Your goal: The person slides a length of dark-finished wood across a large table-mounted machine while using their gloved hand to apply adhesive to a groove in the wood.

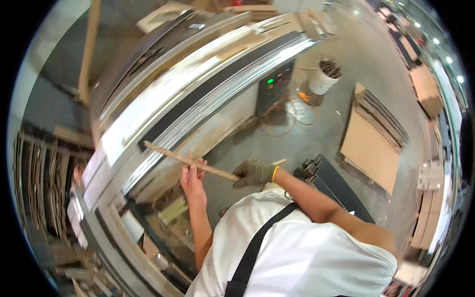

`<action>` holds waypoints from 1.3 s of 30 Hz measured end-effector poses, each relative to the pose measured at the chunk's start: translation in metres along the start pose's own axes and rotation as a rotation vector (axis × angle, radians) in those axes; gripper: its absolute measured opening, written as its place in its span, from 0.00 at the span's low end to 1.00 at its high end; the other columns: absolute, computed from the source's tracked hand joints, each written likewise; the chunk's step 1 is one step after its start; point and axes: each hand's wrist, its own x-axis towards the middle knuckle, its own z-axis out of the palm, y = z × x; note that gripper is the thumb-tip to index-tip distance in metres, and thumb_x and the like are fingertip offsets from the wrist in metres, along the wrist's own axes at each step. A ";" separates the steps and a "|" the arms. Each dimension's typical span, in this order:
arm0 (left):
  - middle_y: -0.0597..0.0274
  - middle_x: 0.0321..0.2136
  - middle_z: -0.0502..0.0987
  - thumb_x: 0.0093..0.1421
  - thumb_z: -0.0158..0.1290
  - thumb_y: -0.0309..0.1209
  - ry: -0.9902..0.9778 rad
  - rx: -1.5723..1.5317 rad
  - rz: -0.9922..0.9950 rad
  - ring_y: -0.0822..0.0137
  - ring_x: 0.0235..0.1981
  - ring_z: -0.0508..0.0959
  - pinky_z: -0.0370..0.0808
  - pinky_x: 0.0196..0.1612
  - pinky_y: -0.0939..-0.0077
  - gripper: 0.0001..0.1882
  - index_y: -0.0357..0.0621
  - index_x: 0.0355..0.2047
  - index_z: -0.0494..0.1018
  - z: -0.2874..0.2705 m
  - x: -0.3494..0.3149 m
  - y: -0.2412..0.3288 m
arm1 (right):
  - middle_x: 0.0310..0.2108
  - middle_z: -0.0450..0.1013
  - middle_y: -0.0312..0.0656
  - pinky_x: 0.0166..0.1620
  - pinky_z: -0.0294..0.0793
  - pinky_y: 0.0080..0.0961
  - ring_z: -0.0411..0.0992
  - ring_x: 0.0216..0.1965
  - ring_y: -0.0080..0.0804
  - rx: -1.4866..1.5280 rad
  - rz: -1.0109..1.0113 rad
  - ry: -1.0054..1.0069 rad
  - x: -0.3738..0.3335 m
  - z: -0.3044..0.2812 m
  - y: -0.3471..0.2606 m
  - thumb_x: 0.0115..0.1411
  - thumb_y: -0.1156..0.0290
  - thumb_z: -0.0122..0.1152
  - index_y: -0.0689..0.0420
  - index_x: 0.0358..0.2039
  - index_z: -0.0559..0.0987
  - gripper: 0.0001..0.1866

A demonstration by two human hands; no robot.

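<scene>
A long, thin wooden strip [213, 171] runs slantwise between my hands, its far left end over the metal edge of a machine. My bare left hand [192, 179] pinches the strip near its middle, thumb and fingers closed on it. At the strip's right end, my right hand [251, 173], in a dark knitted glove with a yellow cuff, is wrapped round it. A short pale wooden end [279, 162] sticks out beyond the glove; whether it belongs to the same strip I cannot tell. Both hands are in front of my body, beside the machine.
The long machine [217, 106] with metal rails and a control panel [273, 85] crosses the left side. A white bucket [324, 79] of scraps stands on the floor past it. Flat boards [371, 148] and dark panels [341, 188] lie to the right. Stacked strips [44, 183] fill the far left.
</scene>
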 end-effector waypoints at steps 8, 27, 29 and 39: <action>0.63 0.35 0.73 0.73 0.48 0.34 -0.200 0.156 0.191 0.72 0.37 0.73 0.74 0.44 0.76 0.19 0.35 0.59 0.66 0.202 0.036 -0.045 | 0.33 0.81 0.43 0.37 0.77 0.31 0.75 0.30 0.29 0.348 -0.329 0.738 -0.062 -0.089 0.120 0.63 0.53 0.65 0.60 0.46 0.83 0.22; 0.51 0.36 0.76 0.48 0.69 0.29 -1.058 1.047 0.404 0.53 0.39 0.77 0.73 0.43 0.63 0.21 0.39 0.41 0.74 0.490 0.076 -0.185 | 0.29 0.78 0.36 0.29 0.73 0.23 0.74 0.25 0.29 2.063 -0.664 1.451 -0.232 -0.297 0.235 0.64 0.31 0.50 0.53 0.41 0.83 0.35; 0.52 0.32 0.76 0.49 0.68 0.28 -1.157 0.987 0.262 0.57 0.34 0.76 0.73 0.39 0.65 0.19 0.38 0.39 0.73 0.523 0.087 -0.201 | 0.29 0.78 0.35 0.31 0.74 0.23 0.74 0.26 0.29 2.080 -0.648 1.591 -0.247 -0.310 0.246 0.65 0.33 0.50 0.53 0.41 0.83 0.33; 0.46 0.23 0.75 0.60 0.56 0.25 -1.654 0.945 0.368 0.49 0.23 0.75 0.72 0.30 0.61 0.10 0.33 0.39 0.71 0.683 0.168 -0.253 | 0.46 0.79 0.37 0.53 0.75 0.30 0.76 0.48 0.31 0.928 0.050 2.206 -0.294 -0.370 0.327 0.63 0.54 0.66 0.56 0.49 0.80 0.21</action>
